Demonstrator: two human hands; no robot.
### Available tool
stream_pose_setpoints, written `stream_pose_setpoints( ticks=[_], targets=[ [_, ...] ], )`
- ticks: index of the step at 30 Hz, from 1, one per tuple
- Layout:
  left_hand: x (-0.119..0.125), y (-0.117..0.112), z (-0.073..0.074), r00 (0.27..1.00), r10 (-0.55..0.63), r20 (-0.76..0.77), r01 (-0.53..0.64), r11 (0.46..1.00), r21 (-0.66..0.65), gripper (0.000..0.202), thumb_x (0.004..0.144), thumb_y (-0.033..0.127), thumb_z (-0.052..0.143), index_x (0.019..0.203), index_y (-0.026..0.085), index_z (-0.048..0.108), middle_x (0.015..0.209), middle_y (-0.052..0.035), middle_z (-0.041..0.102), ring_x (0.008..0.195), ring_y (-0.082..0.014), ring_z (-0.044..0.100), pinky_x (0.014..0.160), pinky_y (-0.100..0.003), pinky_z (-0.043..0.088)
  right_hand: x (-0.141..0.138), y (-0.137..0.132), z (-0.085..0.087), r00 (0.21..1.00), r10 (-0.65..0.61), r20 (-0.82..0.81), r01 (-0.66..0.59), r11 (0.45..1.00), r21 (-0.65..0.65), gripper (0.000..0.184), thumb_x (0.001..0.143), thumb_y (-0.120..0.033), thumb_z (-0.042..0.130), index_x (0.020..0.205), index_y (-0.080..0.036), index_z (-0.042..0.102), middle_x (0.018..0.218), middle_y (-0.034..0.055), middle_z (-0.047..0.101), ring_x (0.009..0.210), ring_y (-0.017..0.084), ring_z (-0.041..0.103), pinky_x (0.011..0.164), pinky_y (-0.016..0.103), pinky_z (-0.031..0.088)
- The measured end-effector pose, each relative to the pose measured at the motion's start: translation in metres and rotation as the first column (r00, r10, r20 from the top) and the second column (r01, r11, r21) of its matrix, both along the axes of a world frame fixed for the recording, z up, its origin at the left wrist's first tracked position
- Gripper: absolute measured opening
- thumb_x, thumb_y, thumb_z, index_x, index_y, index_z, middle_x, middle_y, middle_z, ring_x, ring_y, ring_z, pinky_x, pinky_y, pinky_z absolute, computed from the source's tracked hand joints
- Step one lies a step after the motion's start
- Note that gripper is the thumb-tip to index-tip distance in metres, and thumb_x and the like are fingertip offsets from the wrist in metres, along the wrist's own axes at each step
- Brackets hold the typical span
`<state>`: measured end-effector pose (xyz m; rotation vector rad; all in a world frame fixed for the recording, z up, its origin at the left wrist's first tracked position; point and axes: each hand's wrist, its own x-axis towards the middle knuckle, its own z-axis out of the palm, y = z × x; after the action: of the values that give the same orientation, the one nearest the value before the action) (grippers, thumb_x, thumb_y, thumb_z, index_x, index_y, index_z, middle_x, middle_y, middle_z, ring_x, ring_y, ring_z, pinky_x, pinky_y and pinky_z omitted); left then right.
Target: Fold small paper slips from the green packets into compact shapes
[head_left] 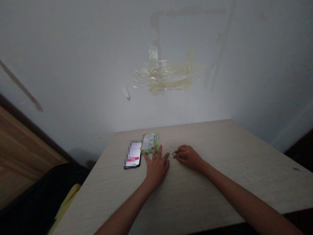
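Observation:
My left hand (156,165) lies flat on the pale wooden table (220,156), fingers stretched out. Its fingertips touch the near edge of a green and white packet (150,142). Left of the packet lies a phone (133,154) with a lit screen. My right hand (187,156) rests beside the left one, fingers curled in a pinch on a small white piece (171,153) that sits on the table. What the small piece is, I cannot make out.
The table stands against a white wall (85,71) with torn tape remains (162,76). A dark bag or cloth with a yellow edge (49,199) sits to the table's left. Wooden furniture (17,147) stands at far left.

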<state>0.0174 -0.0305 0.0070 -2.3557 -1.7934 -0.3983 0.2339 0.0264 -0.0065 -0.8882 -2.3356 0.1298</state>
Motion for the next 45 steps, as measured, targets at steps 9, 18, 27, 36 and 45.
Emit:
stream_pose_setpoints(
  ticks=[9, 18, 27, 36, 45],
  targets=[
    [-0.009, 0.005, -0.007, 0.999, 0.027, 0.023, -0.026, 0.999, -0.046, 0.042, 0.094, 0.054, 0.033, 0.135, 0.052, 0.041, 0.156, -0.0001, 0.027, 0.145, -0.0358, 0.009, 0.101, -0.077, -0.002, 0.001, -0.001, 0.003, 1.000, 0.009, -0.005, -0.009, 1.000, -0.022, 0.016, 0.087, -0.028, 0.062, 0.098, -0.029, 0.074, 0.096, 0.0043, 0.071, 0.096, 0.020, 0.060, 0.088, 0.037, 0.044],
    [-0.008, 0.006, -0.007, 0.999, 0.027, 0.029, -0.026, 0.999, -0.043, 0.041, 0.094, 0.053, 0.034, 0.133, 0.049, 0.045, 0.157, -0.0012, 0.025, 0.145, -0.0358, 0.008, 0.101, -0.078, -0.001, 0.001, 0.000, 0.003, 1.000, 0.010, 0.010, -0.010, 1.000, -0.023, 0.017, 0.087, -0.027, 0.063, 0.099, -0.029, 0.074, 0.096, 0.0043, 0.071, 0.096, 0.020, 0.060, 0.088, 0.037, 0.043],
    [-0.011, 0.007, -0.013, 0.999, 0.025, 0.033, -0.025, 1.000, -0.014, 0.041, 0.095, 0.051, 0.032, 0.135, 0.052, 0.041, 0.157, -0.0007, 0.024, 0.145, -0.0364, 0.009, 0.099, -0.080, 0.001, 0.001, 0.000, 0.002, 1.000, 0.012, -0.002, -0.012, 0.999, -0.043, 0.016, 0.087, -0.029, 0.063, 0.097, -0.029, 0.074, 0.096, 0.0039, 0.071, 0.095, 0.020, 0.059, 0.088, 0.036, 0.043],
    [-0.007, 0.005, -0.008, 1.000, 0.014, 0.024, -0.014, 0.999, 0.033, 0.040, 0.094, 0.048, 0.038, 0.132, 0.046, 0.049, 0.156, -0.0019, 0.028, 0.145, -0.0360, 0.011, 0.102, -0.077, -0.002, 0.000, -0.001, 0.002, 1.000, 0.003, 0.004, -0.003, 0.999, -0.040, 0.017, 0.087, -0.028, 0.063, 0.100, -0.031, 0.074, 0.099, 0.0031, 0.070, 0.097, 0.020, 0.059, 0.090, 0.038, 0.043],
    [-0.009, 0.006, -0.009, 0.998, -0.006, 0.065, 0.005, 1.000, 0.024, 0.038, 0.093, 0.049, 0.041, 0.129, 0.048, 0.052, 0.154, 0.0004, 0.031, 0.143, -0.0384, 0.014, 0.101, -0.078, 0.001, -0.002, -0.003, 0.004, 0.999, -0.041, -0.004, 0.041, 0.999, -0.012, 0.014, 0.083, -0.024, 0.064, 0.092, -0.028, 0.075, 0.099, 0.0030, 0.072, 0.101, 0.022, 0.059, 0.092, 0.040, 0.043]
  ],
)
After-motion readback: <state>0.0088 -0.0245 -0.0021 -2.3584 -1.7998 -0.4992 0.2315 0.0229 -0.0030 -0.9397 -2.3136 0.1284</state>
